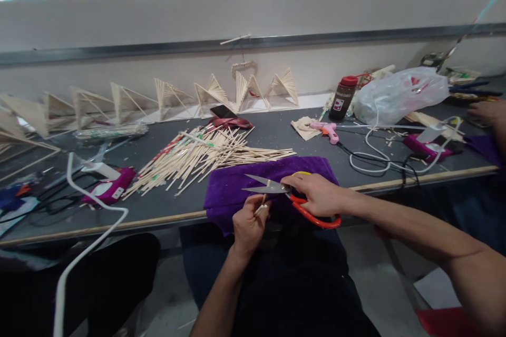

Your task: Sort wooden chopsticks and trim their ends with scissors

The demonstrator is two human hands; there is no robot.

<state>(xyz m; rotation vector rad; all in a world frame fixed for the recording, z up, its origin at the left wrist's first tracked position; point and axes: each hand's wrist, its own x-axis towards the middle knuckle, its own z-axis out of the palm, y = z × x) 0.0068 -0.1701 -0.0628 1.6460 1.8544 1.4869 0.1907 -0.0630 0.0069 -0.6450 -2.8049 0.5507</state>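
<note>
My right hand [318,195] is closed round the red handles of a pair of scissors [264,188]. Their blades point left and are parted, with a thin wooden stick [263,201] between them. My left hand [250,221] pinches that stick near its fingertips, along with what looks like another short piece. Both hands are over a purple cloth [229,187] that drapes across the table's front edge. Just behind the cloth lies a large loose pile of wooden sticks [213,150].
Fan-shaped stick structures [169,96] line the wall. A pink glue gun [328,130], a dark bottle [343,99] and a plastic bag [403,92] stand to the right. Magenta power strips [113,187] with white cables lie on both sides. Another person's hand [488,113] is far right.
</note>
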